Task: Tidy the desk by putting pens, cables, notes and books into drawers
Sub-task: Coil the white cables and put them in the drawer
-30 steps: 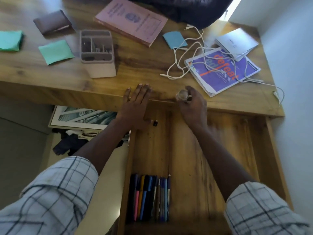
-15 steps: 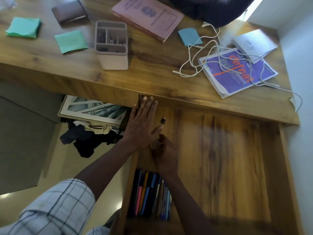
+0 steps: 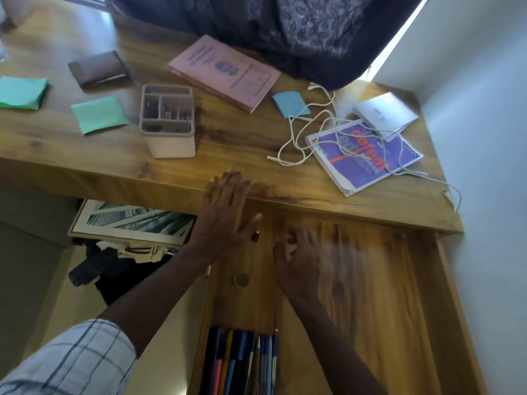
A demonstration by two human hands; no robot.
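Observation:
The wooden drawer (image 3: 376,295) stands pulled out under the desk (image 3: 85,166). Several pens (image 3: 242,363) lie at its near left, and a small round object (image 3: 241,279) lies on its floor. My left hand (image 3: 225,215) is flat, its straight fingers resting on the desk's front edge. My right hand (image 3: 299,263) hovers blurred over the drawer, fingers loosely curled and holding nothing I can see. On the desk lie a white cable (image 3: 310,129), a purple book (image 3: 368,158), a pink book (image 3: 225,72), a white booklet (image 3: 385,112), a blue note (image 3: 291,104) and green notes (image 3: 99,115).
A beige desk organiser (image 3: 168,124) stands near the front edge, with a brown wallet (image 3: 98,68) behind it. Another green note pad (image 3: 21,92) lies far left. A dark curtain (image 3: 271,29) hangs over the back. A picture and clothes (image 3: 128,223) lie on the floor at left.
My right hand carried the small round object from the desk edge down into the drawer, let it go, and has moved up and right. My left hand has stayed at the desk edge.

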